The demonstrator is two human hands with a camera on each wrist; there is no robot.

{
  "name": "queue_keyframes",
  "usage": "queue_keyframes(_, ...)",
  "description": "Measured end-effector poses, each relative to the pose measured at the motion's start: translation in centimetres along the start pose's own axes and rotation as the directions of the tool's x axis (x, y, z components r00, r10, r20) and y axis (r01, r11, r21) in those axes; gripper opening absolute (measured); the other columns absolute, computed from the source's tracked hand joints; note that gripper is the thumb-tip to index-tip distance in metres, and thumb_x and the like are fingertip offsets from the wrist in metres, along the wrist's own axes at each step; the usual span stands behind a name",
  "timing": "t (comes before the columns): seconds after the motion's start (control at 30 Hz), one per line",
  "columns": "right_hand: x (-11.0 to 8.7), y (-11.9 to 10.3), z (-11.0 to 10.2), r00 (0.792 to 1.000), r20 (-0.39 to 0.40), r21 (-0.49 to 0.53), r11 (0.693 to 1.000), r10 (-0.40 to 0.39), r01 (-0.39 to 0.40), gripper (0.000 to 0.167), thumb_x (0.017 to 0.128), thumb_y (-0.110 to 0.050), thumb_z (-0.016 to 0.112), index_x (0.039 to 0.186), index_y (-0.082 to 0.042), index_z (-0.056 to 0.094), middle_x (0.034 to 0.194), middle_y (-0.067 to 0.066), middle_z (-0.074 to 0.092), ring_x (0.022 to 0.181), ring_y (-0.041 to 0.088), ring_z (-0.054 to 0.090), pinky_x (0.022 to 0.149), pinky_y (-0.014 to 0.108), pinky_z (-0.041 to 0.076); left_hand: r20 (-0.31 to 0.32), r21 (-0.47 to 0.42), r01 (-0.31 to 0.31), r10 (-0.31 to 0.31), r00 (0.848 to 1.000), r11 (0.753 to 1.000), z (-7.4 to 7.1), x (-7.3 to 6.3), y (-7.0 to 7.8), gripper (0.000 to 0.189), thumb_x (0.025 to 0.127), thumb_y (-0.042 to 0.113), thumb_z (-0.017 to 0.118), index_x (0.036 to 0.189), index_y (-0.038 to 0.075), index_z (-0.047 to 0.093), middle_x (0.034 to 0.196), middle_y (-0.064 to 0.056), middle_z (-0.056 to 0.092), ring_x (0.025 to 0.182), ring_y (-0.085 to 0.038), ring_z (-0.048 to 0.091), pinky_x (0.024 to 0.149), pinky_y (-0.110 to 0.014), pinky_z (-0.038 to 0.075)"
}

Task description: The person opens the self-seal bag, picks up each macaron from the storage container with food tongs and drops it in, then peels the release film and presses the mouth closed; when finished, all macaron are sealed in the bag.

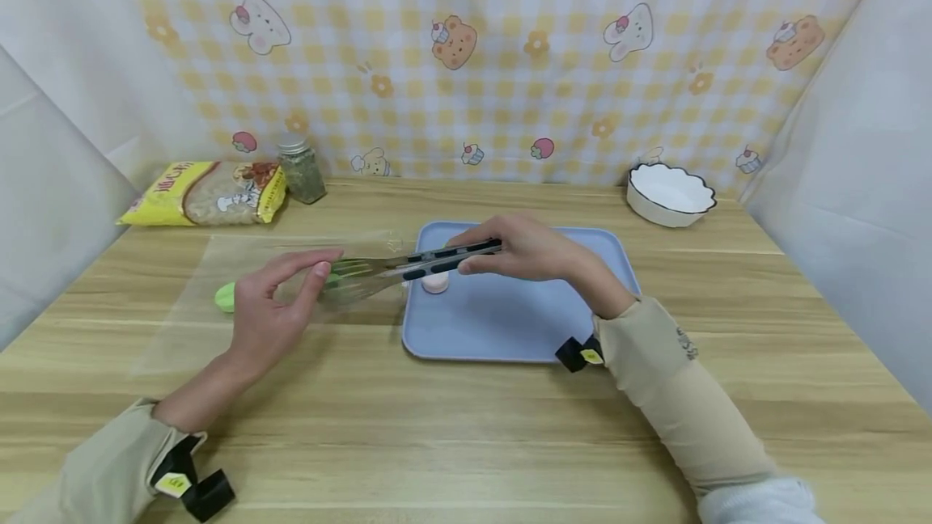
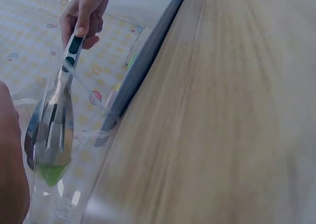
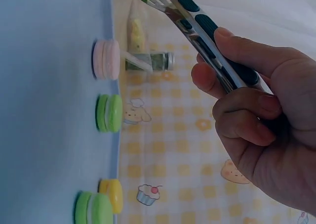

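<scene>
My right hand (image 1: 520, 249) grips metal tongs (image 2: 55, 117) with dark-green handle pads. A green macaron (image 2: 52, 173) sits at the tongs' tips, seen through the clear plastic bag (image 1: 182, 338). With thumb and forefinger, my left hand (image 1: 273, 302) holds the bag near its mouth, beside the tips. Another green macaron (image 1: 224, 297) shows left of that hand, at the bag. Beneath the right hand lies a blue tray (image 1: 502, 322). It bears a pink macaron (image 3: 106, 60), two green ones including this green macaron (image 3: 109, 112), and a yellow macaron (image 3: 112, 194).
At the back left lies a yellow food packet (image 1: 211, 194), next to a glass jar (image 1: 302, 172) of dried herbs. A white scalloped dish (image 1: 670, 196) stands at the back right. A checked curtain (image 1: 510, 63) hangs behind the wooden table (image 1: 437, 443).
</scene>
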State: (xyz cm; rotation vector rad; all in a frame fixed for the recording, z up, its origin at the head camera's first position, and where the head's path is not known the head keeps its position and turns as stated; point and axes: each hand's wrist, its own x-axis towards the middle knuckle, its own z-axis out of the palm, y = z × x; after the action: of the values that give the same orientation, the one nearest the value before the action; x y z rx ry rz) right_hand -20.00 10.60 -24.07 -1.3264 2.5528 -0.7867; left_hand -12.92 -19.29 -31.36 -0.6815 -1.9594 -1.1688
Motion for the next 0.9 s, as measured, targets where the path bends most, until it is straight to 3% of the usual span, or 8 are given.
queue_keyframes(0.23,2.0,0.0,1.6,0.999,0.027,0.094,0.995,-0.042,0.040,0.033,0.089,-0.026,0.064,0.120,-0.014,0.065,0.070,0.000,0.064,0.054,0.010,0.040,0.053,0.025,0.034,0.016,0.027,0.041,-0.042,0.999,0.999,-0.1,0.0,-0.1,0.021,0.080,-0.013,0.061,0.097,-0.004,0.070,0.097,-0.014,0.069,0.095,-0.006,0.062,0.085,-0.019,0.046)
queue_keyframes(0.33,2.7,-0.1,2.4,0.997,0.043,0.131,0.989,-0.071,0.064,0.032,0.090,-0.025,0.063,0.119,-0.012,0.065,0.074,0.002,0.066,0.055,0.009,0.039,0.054,0.023,0.034,0.036,0.049,0.063,-0.065,0.997,0.997,-0.2,0.1,0.0,0.020,0.081,-0.011,0.062,0.097,-0.002,0.071,0.098,-0.012,0.069,0.094,-0.004,0.062,0.077,-0.015,0.046)
queue_keyframes(0.63,3.8,-0.7,4.4,0.996,0.041,0.195,0.978,-0.082,0.073,0.035,0.089,-0.022,0.064,0.120,-0.007,0.063,0.083,0.002,0.069,0.066,0.015,0.060,0.059,0.023,0.044,0.124,0.190,0.163,-0.188,0.974,0.968,-0.6,0.7,0.8,0.015,0.090,0.011,0.062,0.099,0.007,0.073,0.094,-0.004,0.071,0.092,0.005,0.059,0.066,-0.014,0.044)
queue_keyframes(0.8,4.3,-1.0,5.3,0.994,0.024,0.164,0.981,-0.105,0.099,0.034,0.089,-0.023,0.065,0.118,-0.007,0.064,0.092,-0.005,0.068,0.064,0.007,0.050,0.060,0.021,0.041,0.188,0.245,0.189,-0.237,0.953,0.951,-1.0,1.1,1.2,0.019,0.091,0.016,0.061,0.101,0.005,0.072,0.098,-0.003,0.070,0.096,-0.009,0.063,0.081,-0.010,0.041)
queue_keyframes(0.9,4.6,-1.4,5.6,0.992,0.032,0.156,0.981,-0.124,0.117,0.033,0.088,-0.023,0.066,0.117,-0.007,0.065,0.096,-0.004,0.068,0.066,0.005,0.049,0.060,0.020,0.042,0.236,0.264,0.211,-0.275,0.932,0.941,-1.3,1.4,1.5,0.020,0.091,0.018,0.062,0.102,0.005,0.072,0.102,-0.003,0.069,0.099,-0.019,0.063,0.082,-0.008,0.039)
